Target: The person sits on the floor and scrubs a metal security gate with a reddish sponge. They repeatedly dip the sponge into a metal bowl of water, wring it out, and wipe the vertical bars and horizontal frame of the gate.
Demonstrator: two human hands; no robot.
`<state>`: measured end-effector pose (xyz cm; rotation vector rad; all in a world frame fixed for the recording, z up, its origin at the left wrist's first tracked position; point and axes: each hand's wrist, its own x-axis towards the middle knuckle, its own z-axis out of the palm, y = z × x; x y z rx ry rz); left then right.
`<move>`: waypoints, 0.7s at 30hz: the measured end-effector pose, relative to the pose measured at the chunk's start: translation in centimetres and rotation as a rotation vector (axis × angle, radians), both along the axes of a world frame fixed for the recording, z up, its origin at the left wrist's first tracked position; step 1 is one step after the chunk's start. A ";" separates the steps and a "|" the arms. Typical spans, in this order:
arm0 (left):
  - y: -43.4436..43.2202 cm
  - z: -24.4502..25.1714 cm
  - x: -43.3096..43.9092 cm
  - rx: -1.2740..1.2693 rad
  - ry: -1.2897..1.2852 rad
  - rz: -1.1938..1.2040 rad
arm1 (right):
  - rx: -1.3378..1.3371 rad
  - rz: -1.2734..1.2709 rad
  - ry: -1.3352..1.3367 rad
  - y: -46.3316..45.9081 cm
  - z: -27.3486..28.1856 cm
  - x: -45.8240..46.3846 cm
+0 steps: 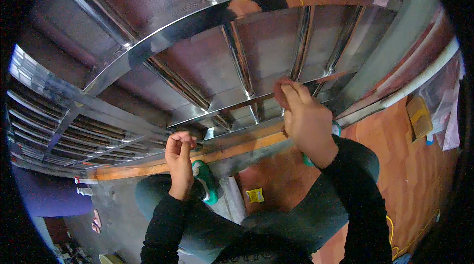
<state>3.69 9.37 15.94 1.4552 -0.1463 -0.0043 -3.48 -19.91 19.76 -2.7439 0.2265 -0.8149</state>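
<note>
A shiny metal railing (181,29) with round upright bars and flat crossbars stands in front of me. My right hand (309,119) is shut on a reddish-brown cloth or pad (283,93), held against the lower part of the railing by an upright bar (304,38). My left hand (180,158) is raised near the lower crossbar (229,104), its fingers curled with the thumb close to them. Nothing is plainly visible in it, and whether it touches the metal cannot be told.
A small yellow packet (255,195) lies on the floor between my legs. A cardboard piece (419,119) and clear plastic sheeting (450,105) are at the right. Yellow cable (418,237) runs over the wood-look floor. Spray bottles (85,191) and pink slippers (96,221) are at the left.
</note>
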 end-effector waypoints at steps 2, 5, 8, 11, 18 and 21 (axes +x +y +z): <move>-0.1 -0.2 0.0 0.019 0.002 -0.017 | 0.014 -0.092 0.080 -1.3 0.7 -0.6; -0.2 -0.5 -0.2 0.037 0.022 -0.015 | 0.056 -0.227 0.050 -4.1 2.6 -0.7; -0.3 -0.9 -0.6 0.047 0.031 -0.046 | 0.130 -0.264 -0.096 -5.7 3.4 -0.4; -0.6 -1.4 -0.8 0.086 0.057 -0.073 | 0.229 0.095 -0.081 -4.9 1.9 0.8; -1.0 -1.8 -1.4 0.143 0.069 -0.073 | 0.054 -0.064 -0.029 -5.5 1.2 0.4; -0.7 -1.7 -1.4 0.125 0.088 -0.085 | 0.083 -0.186 0.034 -6.1 2.5 -1.2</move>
